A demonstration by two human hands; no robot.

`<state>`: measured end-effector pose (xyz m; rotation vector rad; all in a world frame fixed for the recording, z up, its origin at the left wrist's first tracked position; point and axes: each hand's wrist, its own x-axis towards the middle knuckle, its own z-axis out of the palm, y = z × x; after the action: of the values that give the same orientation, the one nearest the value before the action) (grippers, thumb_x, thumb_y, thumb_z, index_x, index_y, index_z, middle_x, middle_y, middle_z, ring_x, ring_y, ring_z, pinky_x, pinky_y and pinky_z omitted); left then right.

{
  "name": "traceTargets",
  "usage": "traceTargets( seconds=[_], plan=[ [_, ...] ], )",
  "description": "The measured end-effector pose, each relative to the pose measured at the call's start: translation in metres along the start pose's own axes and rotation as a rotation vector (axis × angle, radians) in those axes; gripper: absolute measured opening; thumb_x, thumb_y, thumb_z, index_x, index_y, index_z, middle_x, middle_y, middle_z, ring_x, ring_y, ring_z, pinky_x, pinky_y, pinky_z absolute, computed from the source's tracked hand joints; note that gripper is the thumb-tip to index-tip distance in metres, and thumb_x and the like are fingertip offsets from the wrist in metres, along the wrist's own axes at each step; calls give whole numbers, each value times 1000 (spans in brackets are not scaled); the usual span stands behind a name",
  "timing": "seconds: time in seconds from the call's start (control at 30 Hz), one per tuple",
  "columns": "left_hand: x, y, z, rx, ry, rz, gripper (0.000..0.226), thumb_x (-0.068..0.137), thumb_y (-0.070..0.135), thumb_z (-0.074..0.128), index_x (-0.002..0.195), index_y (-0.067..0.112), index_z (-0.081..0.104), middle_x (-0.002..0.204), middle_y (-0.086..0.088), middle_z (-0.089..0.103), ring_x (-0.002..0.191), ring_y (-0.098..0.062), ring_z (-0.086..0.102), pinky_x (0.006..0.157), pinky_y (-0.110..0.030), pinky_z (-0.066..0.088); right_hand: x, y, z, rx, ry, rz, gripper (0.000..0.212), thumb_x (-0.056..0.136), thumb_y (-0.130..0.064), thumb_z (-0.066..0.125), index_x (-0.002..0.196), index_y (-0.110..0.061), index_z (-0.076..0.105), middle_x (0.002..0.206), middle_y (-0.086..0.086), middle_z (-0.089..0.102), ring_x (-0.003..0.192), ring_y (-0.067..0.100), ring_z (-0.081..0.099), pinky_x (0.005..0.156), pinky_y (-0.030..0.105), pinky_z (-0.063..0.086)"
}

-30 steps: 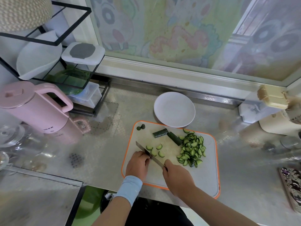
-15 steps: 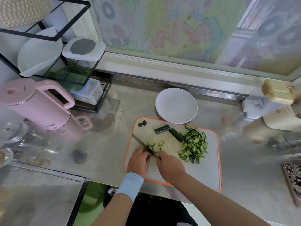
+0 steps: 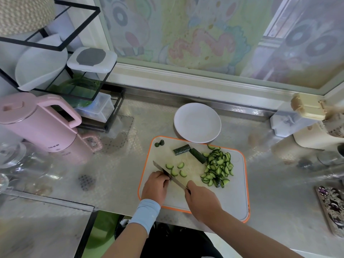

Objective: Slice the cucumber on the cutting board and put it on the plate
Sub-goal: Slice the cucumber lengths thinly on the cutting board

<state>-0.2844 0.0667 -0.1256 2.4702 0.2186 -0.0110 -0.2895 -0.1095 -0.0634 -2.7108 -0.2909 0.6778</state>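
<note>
Countertop (image 3: 121, 174) of steel under cutting board (image 3: 232, 192), cartoon-filmed window (image 3: 204, 34) behind, pink kettle (image 3: 37, 123) left.

Head view: worn on the person's head, wide-angle, looking forward and down over the counter (image 3: 121, 164).
Facing: window (image 3: 186, 34) at 12 o'clock; left hand (image 3: 155, 187) and right hand (image 3: 202, 199) at 6 o'clock.
Nearness: close.

Board: white rectangular cutting board with orange rim (image 3: 223, 202), lower centre.
Knife: steel-bladed knife (image 3: 173, 178), slanting across the board's left half.
Right hand (image 3: 202, 199): grips the knife handle.
Left hand (image 3: 155, 186): fingers curled against the blade; anything beneath is hidden.
Slices: pile of green half-moon cucumber slices (image 3: 217, 167), right of the blade.
Plate: round white plate (image 3: 197, 122), touching the board's upper edge.
</note>
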Motion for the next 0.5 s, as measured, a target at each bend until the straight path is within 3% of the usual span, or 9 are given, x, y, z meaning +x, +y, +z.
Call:
traceTargets(
  seconds=[0.2,0.33,0.5],
  plan=[
    [0,0,0,5,3,15,12,85,16,63,91,18,73,96,5,65,96,-15,56,70,-24,44,17,-9,8,28,-39,21,21,104,-33,31,92,-17,38,66,0,45,60,25,44,47,33,25],
    [-2,-4,2,28,17,43,9,83,15,66,87,19,73,92,7,64,96,-15,55,65,-28,49,31,-19,11,47,-56,23,20,105,-33,32,92,-18,36,68,-2,43,67,27,46,57,34,33],
    [-3,-4,3,21,32,50,9,83,14,66,88,17,72,94,3,63,91,-19,54,64,-33,50,37,-24,7,24,-50,-2,21,105,-35,31,93,-18,37,81,6,55,70,28,48,60,34,36]
  ],
)
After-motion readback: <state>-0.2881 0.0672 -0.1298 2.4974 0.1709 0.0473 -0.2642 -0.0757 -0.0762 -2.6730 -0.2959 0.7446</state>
